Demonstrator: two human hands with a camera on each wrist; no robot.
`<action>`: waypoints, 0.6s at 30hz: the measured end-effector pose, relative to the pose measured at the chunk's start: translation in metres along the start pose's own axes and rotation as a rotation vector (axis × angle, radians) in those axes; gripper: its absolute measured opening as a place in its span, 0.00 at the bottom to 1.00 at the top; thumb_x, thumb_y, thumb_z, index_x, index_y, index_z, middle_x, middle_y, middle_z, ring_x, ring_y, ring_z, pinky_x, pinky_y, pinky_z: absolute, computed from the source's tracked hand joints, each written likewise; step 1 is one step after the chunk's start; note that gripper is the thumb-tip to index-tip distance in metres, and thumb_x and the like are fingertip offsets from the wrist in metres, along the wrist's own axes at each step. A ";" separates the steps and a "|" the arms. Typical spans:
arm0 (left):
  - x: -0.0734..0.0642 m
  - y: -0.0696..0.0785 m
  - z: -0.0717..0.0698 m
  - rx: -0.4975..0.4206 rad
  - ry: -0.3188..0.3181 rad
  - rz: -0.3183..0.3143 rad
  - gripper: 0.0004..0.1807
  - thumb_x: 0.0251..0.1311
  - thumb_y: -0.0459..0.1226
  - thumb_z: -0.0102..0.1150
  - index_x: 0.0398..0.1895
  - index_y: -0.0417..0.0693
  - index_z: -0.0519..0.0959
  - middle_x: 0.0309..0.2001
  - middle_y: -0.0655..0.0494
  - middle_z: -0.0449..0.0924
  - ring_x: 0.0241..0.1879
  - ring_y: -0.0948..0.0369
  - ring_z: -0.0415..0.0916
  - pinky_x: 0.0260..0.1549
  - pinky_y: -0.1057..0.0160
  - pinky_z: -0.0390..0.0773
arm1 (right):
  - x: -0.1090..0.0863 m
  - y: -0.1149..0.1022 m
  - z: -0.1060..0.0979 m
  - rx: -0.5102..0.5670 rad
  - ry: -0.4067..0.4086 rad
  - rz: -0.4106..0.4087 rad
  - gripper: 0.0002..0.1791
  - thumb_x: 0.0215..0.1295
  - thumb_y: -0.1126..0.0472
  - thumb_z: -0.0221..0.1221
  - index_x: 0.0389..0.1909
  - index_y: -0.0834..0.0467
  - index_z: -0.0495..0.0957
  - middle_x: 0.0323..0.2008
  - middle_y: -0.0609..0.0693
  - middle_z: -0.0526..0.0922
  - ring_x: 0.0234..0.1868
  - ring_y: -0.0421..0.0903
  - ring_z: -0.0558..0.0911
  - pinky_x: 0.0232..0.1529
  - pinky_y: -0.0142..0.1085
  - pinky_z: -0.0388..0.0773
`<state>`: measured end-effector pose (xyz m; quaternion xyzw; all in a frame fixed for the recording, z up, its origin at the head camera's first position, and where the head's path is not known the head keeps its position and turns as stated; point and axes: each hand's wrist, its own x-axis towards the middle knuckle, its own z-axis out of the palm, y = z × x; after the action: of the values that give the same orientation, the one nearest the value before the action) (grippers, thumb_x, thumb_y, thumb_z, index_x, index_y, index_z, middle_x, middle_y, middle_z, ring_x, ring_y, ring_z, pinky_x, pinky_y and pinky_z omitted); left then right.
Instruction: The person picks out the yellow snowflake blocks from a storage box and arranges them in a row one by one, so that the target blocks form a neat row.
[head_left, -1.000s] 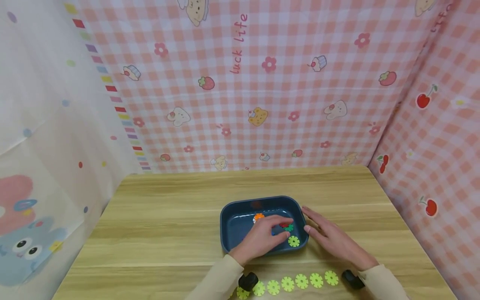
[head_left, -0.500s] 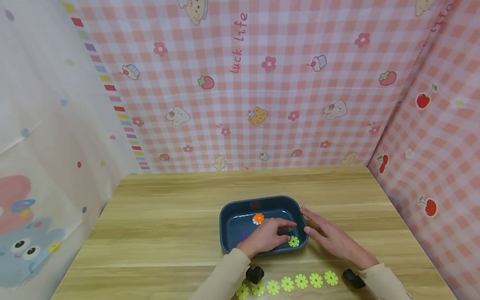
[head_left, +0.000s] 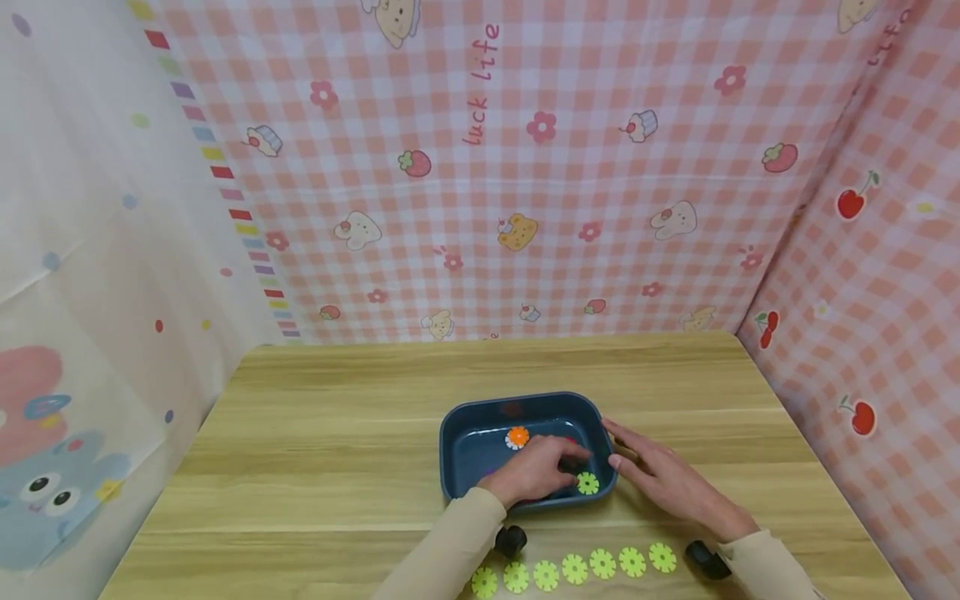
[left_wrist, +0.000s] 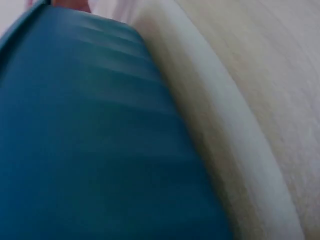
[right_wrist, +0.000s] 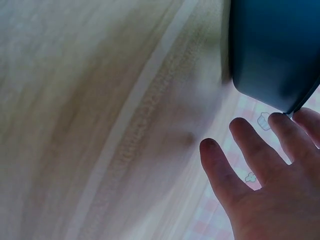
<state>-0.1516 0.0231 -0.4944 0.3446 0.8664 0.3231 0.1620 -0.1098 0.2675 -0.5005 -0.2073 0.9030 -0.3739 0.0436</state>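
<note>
A dark blue rectangular tray [head_left: 480, 400] stands on the table in the head view. My left hand [head_left: 534, 468] reaches into its right half, fingers bent downward with a gap between fingers and thumb. A yellow-green notched disc [head_left: 588, 483] lies by the thumb. Past the fingers a bit of a red piece [head_left: 571, 442] shows; other pieces under the hand are hidden. An orange disc [head_left: 518, 436] overlaps a white disc [head_left: 511, 442] to the left. At the tray's right end, my right hand [head_left: 667, 479] rests its extended fingertips against the rim. The right wrist view shows its fingers spread.
Along the table's front, several yellow-green notched discs [head_left: 574, 569] lie in a row between the forearms. Wood-grain table [head_left: 337, 433] surrounds the tray. A pink checked cloth [head_left: 540, 192] hangs behind. Black wrist cameras [head_left: 707, 560] sit at both cuffs.
My left hand has shifted slightly right and lower in the tray, its fingers bending more. The red and green pieces near its fingers are now more covered. The right hand stays at the rim.
</note>
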 end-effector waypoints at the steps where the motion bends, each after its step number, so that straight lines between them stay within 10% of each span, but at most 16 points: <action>1: 0.000 0.000 0.000 0.027 0.002 0.006 0.21 0.63 0.32 0.71 0.60 0.48 0.85 0.53 0.59 0.87 0.52 0.68 0.81 0.55 0.70 0.77 | 0.000 0.000 0.000 -0.003 0.002 -0.001 0.32 0.82 0.48 0.50 0.81 0.53 0.59 0.76 0.58 0.66 0.70 0.59 0.73 0.66 0.63 0.69; 18: 0.011 -0.005 0.009 0.240 -0.067 0.136 0.20 0.62 0.36 0.74 0.58 0.52 0.87 0.53 0.61 0.82 0.51 0.70 0.76 0.55 0.75 0.73 | 0.000 0.000 0.000 0.037 -0.027 0.021 0.32 0.83 0.48 0.50 0.82 0.52 0.58 0.76 0.59 0.66 0.68 0.59 0.77 0.63 0.52 0.77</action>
<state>-0.1578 0.0323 -0.5047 0.4301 0.8676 0.2156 0.1260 -0.1101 0.2672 -0.5005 -0.2021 0.8973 -0.3874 0.0633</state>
